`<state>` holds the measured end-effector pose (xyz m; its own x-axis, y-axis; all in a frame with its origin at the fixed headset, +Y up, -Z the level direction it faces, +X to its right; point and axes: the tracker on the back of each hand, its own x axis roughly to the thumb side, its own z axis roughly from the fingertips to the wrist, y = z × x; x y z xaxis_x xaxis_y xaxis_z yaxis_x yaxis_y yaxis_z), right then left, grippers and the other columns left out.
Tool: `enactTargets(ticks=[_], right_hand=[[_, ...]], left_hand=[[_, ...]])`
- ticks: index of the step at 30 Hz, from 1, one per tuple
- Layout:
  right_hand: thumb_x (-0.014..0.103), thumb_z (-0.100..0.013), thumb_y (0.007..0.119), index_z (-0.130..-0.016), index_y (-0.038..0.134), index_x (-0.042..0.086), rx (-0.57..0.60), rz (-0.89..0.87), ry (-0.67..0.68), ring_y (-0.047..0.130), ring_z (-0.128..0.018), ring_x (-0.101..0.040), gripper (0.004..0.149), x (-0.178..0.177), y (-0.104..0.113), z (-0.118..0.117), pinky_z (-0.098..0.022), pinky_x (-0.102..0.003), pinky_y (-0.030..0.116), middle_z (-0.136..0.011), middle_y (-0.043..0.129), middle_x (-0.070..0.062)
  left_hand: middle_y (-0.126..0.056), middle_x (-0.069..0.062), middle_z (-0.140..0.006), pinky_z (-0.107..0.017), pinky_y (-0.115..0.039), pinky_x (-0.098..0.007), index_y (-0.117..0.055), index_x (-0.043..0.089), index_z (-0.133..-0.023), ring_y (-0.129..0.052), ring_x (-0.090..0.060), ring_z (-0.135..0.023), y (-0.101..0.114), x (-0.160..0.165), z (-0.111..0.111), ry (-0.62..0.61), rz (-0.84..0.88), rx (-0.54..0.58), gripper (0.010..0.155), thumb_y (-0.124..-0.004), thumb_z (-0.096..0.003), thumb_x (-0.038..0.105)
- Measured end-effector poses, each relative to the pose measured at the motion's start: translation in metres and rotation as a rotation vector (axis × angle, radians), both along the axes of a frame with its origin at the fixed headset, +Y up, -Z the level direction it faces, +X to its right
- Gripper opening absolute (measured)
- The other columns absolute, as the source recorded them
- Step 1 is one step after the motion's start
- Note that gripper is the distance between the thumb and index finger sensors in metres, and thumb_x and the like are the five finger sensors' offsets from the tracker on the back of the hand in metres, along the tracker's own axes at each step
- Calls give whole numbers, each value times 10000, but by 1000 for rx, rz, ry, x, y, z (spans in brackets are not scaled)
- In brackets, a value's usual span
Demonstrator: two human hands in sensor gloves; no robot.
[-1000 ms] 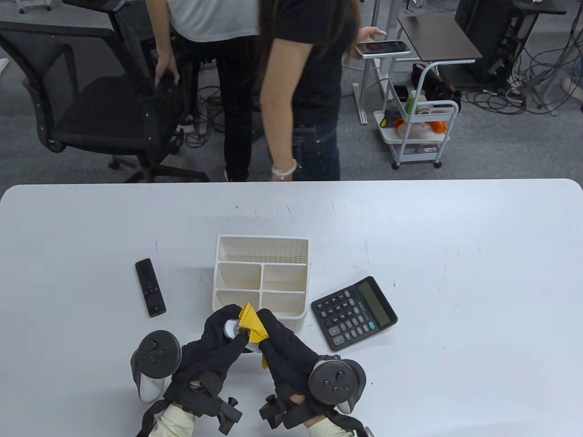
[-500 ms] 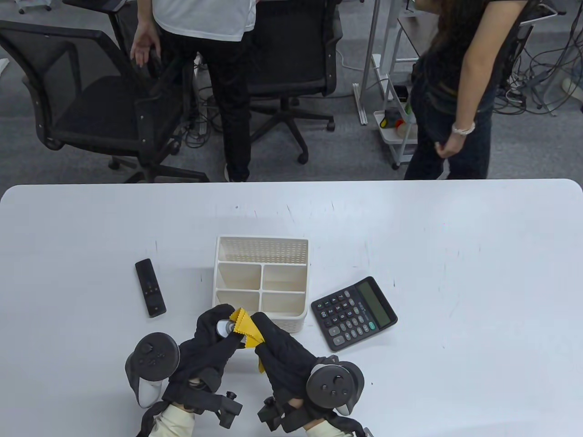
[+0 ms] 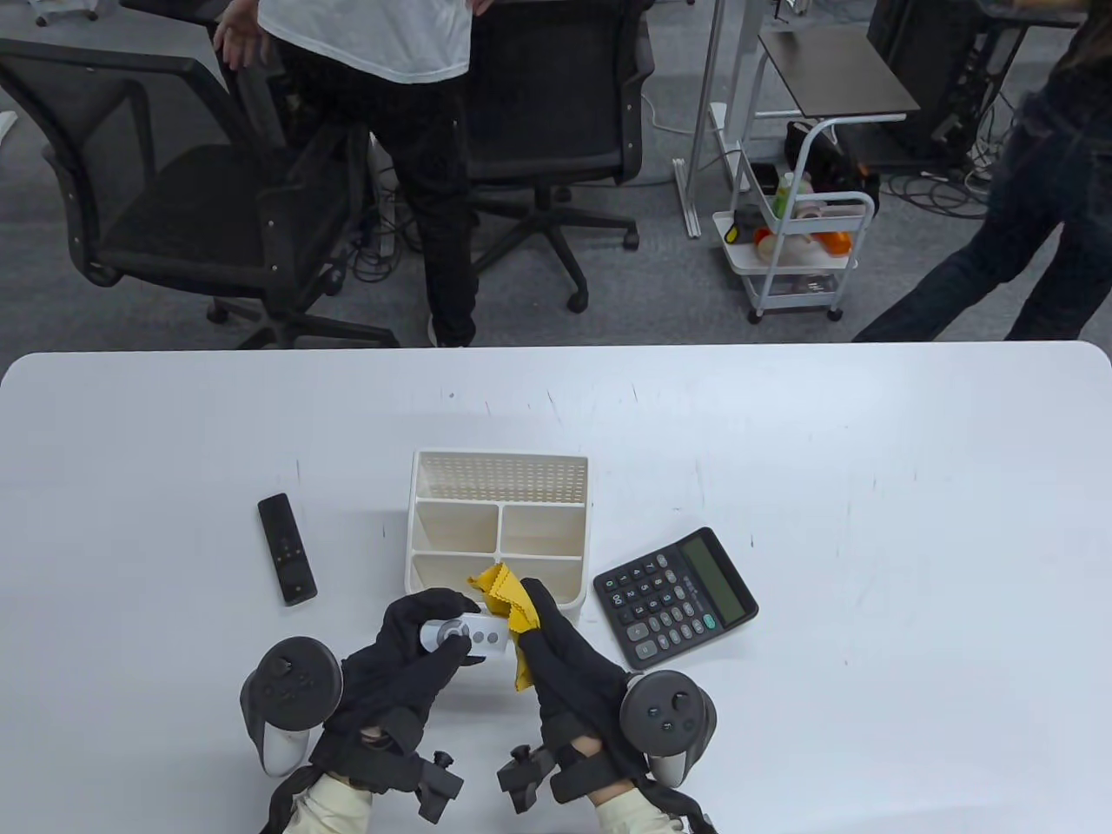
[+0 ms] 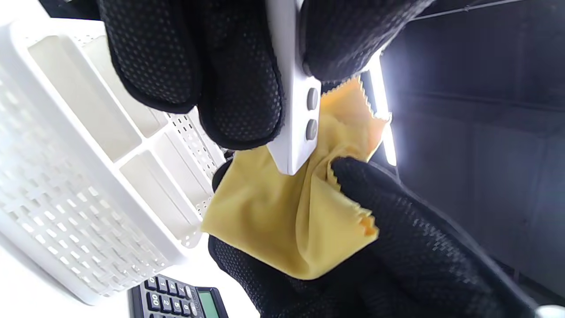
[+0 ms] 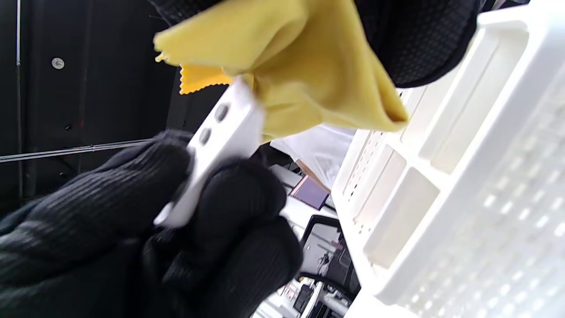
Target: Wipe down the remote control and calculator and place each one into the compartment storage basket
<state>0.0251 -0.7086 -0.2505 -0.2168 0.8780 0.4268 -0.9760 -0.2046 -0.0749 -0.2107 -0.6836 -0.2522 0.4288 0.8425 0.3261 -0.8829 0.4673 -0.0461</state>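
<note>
White remote now lies flat, yellow cloth slid to its end.

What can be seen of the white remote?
The white remote is a small, slim bar of smooth white plastic with grey buttons: a round pad and two small round ones. The left hand grips it above the table, just in front of the basket, button face up in the table view. Its free end points right and meets the yellow cloth that the right hand holds against it. The rest is hidden under the fingers.
</note>
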Motion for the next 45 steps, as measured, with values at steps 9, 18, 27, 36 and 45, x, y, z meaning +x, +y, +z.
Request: enactTargets(ticks=[9,18,27,36,45], right_hand=[[231,-574,690,-1005,691,-41,-18,-62,-11,943,-718,-441,510,4,3,1,-517,-586,762,-882,922,-256],[225,-574,689,-1010,683,-40,-45,-74,26,951,-704,-437,511,3,-1,-4,-510,-582,764,-891,906,-268],[212,-573,688,-1010,679,-45,-18,-96,-29,954,-688,-418,507,19,4,-6,-510,-580,755,-874,915,-245],[215,-575,685,-1017,671,-36,-17,-112,-52,934,-714,-426,509,31,2,-13,-522,-592,739,-893,903,-241],[216,-575,684,-1019,669,-33,-4,-81,-50,931,-718,-428,509,33,2,-14,-527,-596,733,-895,902,-239]], left_hand=[[-843,-79,-934,-523,-902,-456,-669,361,-882,-1079,-160,-605,6,-3,5,126,-178,153,450,-887,-496,285],[-886,-60,-922,-533,-906,-457,-741,399,-858,-1088,-161,-611,11,2,-1,107,-177,198,423,-905,-482,294],[-898,-63,-904,-532,-910,-447,-771,402,-852,-1088,-142,-599,36,-7,-32,149,-273,235,426,-933,-467,315],[-887,-72,-935,-562,-888,-487,-808,392,-848,-1084,-206,-657,50,-9,-79,242,-649,258,381,-889,-494,277],[-890,-97,-951,-580,-871,-516,-846,361,-864,-1081,-257,-690,29,21,-101,184,-1022,270,382,-851,-502,239]])
